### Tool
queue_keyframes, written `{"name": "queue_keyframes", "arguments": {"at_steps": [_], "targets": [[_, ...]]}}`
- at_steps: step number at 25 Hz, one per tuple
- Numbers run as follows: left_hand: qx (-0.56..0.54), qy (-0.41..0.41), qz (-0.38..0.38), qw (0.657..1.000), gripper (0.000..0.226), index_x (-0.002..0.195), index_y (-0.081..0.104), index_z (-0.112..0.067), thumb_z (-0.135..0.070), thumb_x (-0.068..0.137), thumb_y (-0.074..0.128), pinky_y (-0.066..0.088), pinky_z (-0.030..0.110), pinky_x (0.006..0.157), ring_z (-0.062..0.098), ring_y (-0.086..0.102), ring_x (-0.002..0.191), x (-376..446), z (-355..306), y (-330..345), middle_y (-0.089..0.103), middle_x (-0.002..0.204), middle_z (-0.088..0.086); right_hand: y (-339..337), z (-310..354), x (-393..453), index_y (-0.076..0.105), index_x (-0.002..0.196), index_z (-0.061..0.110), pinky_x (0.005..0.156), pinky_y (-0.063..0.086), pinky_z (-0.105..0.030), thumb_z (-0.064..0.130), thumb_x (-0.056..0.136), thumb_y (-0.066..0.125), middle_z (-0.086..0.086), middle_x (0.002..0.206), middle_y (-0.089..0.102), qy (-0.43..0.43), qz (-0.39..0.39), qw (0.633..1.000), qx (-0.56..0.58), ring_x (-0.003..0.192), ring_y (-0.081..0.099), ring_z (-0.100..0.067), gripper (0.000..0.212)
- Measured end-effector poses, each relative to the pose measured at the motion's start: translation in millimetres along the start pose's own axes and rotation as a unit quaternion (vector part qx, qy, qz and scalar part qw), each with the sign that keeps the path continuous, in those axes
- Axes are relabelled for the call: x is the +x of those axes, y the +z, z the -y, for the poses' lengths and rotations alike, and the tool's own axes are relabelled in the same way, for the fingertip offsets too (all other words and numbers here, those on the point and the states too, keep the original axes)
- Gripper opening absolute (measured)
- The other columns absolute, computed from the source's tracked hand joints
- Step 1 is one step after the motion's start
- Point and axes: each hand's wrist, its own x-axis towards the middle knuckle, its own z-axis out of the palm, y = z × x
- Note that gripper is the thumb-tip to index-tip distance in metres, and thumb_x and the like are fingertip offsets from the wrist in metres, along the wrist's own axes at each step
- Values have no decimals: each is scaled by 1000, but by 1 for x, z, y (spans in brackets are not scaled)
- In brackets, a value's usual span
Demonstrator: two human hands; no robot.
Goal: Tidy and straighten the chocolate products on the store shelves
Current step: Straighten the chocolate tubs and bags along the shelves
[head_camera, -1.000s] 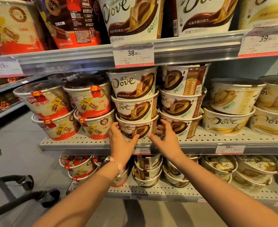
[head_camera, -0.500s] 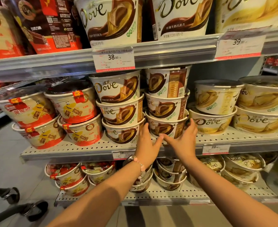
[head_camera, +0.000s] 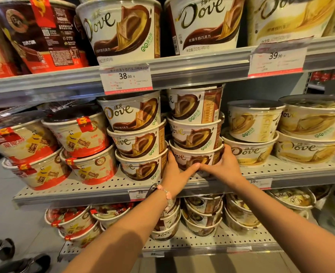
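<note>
On the middle shelf [head_camera: 292, 170] stand two stacks of brown-and-white Dove chocolate tubs, each three high. My left hand [head_camera: 175, 174] and my right hand [head_camera: 222, 166] clasp the bottom tub of the right stack [head_camera: 194, 156] from both sides, thumbs meeting in front of it. The two tubs above, the middle tub [head_camera: 194, 134] and the top tub [head_camera: 195, 104], are turned so their logos face partly sideways. The left Dove stack [head_camera: 137, 138] stands right beside my left hand with logos forward.
Red-and-cream tubs [head_camera: 50, 148] are stacked at the left, yellow Dove tubs [head_camera: 281, 134] at the right. Bigger tubs [head_camera: 121, 28] fill the shelf above, with price tags [head_camera: 126, 78] on its rail. More tubs [head_camera: 202, 215] sit on the lower shelf. Cart wheels [head_camera: 3, 251] stand bottom left.
Both hands moved right from the left Dove stack to the right one and closed around its bottom tub. The camera has come closer to the shelf.
</note>
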Motion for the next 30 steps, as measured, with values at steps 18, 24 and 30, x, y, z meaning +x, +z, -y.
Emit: {"name": "queue_keyframes", "arguments": {"at_steps": [18,24,30], "targets": [[-90,-71,31,993,114,143,25,-20,-53,47,77,32,42,111,16,39,131,7,6,-4,40,144,0,5,-14,-9,25,142,17,104,30,-25,50,48,85,-3,141,39,-77,-2,996,-51,130,33,-14,116],[-29,-55,-27,998,115,141,28,-17,-65,47,73,36,41,108,17,40,131,2,6,2,42,142,1,2,-18,-7,36,133,11,102,42,-33,47,46,86,-5,132,51,-40,-30,998,-27,123,47,-19,107],[21,-59,-104,993,110,135,36,-16,-69,46,72,44,43,100,22,48,124,3,7,14,50,135,4,1,-21,-2,34,126,8,91,44,-26,32,56,87,-8,125,54,0,-12,1000,-20,115,54,-21,91]]}}
